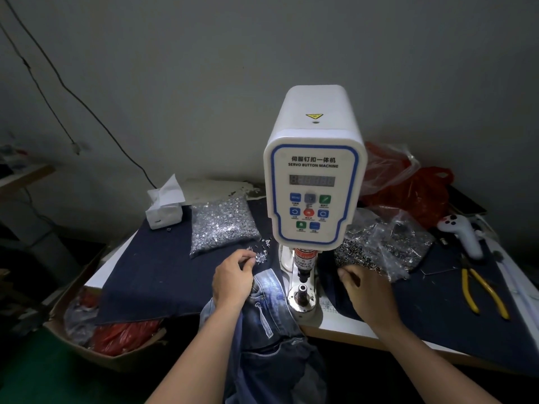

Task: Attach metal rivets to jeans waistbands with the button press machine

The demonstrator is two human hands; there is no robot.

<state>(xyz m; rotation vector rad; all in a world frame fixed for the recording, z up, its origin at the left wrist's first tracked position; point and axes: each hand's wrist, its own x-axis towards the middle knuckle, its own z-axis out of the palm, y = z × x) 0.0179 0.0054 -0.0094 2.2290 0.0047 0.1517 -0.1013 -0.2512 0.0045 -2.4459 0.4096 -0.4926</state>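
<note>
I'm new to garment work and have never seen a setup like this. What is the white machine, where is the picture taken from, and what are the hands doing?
The picture comes from a camera worn on the person's head, looking down at their own hands. The white box is a servo button machine, as its panel says; parts are pressed together on the round die at its foot. The table is covered with dark denim cloth. On it lie a bag of silvery rivets on the left and a bag of darker metal parts on the right, plus a tissue box, yellow pliers and red plastic bags. A pair of jeans hangs over the table edge. The left hand rests on the jeans, its fingers at some loose rivets. The right hand reaches to the darker parts; whether either holds a piece is hidden.
</note>
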